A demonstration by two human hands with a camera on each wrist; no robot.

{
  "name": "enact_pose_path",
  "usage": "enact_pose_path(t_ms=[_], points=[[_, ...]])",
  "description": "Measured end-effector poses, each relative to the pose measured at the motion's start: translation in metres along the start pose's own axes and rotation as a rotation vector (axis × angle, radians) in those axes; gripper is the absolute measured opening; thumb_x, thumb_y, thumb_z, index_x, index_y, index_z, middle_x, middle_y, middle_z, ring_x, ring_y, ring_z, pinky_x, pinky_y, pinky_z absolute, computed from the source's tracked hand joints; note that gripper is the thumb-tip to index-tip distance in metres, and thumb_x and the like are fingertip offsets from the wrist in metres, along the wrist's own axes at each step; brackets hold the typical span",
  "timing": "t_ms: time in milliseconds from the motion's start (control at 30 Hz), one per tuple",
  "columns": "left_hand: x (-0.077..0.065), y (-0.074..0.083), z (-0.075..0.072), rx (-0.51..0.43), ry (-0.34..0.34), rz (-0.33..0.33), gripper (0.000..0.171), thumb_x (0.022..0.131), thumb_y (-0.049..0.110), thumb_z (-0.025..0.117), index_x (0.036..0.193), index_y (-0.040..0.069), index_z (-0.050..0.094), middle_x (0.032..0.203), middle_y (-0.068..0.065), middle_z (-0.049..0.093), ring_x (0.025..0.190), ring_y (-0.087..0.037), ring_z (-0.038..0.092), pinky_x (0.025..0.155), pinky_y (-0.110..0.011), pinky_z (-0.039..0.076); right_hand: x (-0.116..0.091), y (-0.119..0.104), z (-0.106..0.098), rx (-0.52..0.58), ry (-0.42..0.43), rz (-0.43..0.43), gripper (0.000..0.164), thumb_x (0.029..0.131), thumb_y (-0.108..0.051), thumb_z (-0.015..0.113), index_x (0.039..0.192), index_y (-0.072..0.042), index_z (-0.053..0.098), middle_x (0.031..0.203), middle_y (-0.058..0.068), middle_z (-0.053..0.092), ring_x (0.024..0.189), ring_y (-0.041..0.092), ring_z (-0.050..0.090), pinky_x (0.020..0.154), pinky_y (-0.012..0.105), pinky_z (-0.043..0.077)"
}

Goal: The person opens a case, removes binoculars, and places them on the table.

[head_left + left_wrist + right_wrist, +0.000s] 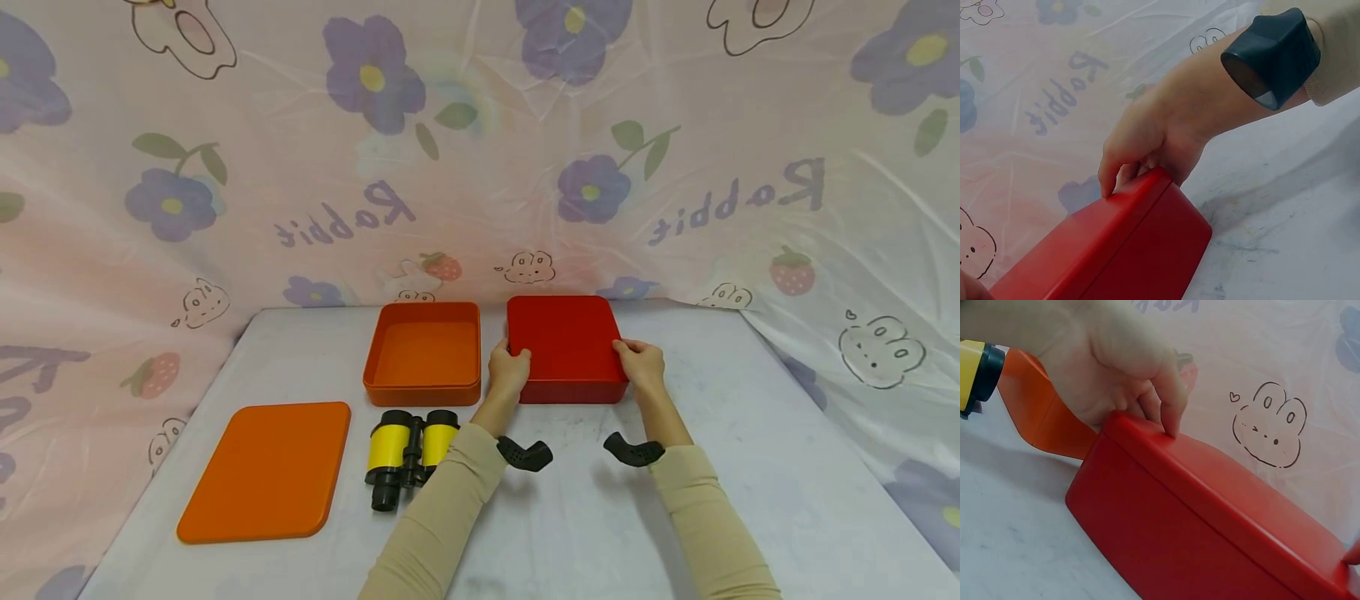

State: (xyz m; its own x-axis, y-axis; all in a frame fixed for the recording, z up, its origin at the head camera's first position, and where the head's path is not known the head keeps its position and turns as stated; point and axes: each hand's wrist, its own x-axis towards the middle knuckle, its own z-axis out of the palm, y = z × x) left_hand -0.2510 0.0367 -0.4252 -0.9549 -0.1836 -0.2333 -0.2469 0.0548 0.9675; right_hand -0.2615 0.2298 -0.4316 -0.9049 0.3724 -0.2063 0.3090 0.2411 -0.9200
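Observation:
A red square box with its red lid on stands at the back of the table, right of centre. My left hand grips its left side, thumb on the lid near the front corner. On the opposite side my right hand holds the box the same way. The right wrist view shows the left hand with its thumb pressed on the lid's edge; a seam runs below that edge. Across the box in the left wrist view is the right hand, its other fingers partly hidden behind the box.
An open orange box stands just left of the red one. In front of it lie yellow and black binoculars, partly covered by the left sleeve. A flat orange lid lies at the table's left. A printed curtain hangs behind.

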Motion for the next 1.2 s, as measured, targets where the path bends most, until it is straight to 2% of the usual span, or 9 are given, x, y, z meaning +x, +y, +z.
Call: enact_pose_path(t_ms=[500,867,1200], points=[[0.0023,0.0008,0.0007,0.029,0.015,0.016,0.057,0.096,0.010,0.051,0.148,-0.003,0.032,0.150,-0.018,0.043,0.137,-0.028,0.046,0.118,-0.043,0.036,-0.0022,-0.0022,-0.0006,-0.005,0.015,-0.011,0.044,0.099,-0.021,0.047,0.136,0.003,0.051,0.143,0.024,0.049,0.126,0.033,0.051,0.112,0.042,0.043],[0.0013,0.0021,0.0020,0.086,0.045,0.008,0.057,0.095,0.012,0.053,0.147,-0.003,0.034,0.151,-0.018,0.043,0.138,-0.028,0.045,0.119,-0.043,0.034,-0.0051,-0.0036,-0.0018,-0.017,0.010,-0.008,0.045,0.099,-0.023,0.046,0.138,0.001,0.050,0.147,0.023,0.046,0.131,0.034,0.046,0.115,0.042,0.040],[-0.0019,0.0042,0.0000,0.106,0.029,0.026,0.057,0.096,0.013,0.053,0.147,-0.003,0.033,0.150,-0.018,0.043,0.138,-0.028,0.045,0.118,-0.043,0.036,-0.0087,-0.0078,-0.0041,-0.015,0.015,-0.036,0.045,0.100,-0.022,0.046,0.138,0.001,0.049,0.148,0.022,0.045,0.135,0.034,0.042,0.117,0.043,0.037]])
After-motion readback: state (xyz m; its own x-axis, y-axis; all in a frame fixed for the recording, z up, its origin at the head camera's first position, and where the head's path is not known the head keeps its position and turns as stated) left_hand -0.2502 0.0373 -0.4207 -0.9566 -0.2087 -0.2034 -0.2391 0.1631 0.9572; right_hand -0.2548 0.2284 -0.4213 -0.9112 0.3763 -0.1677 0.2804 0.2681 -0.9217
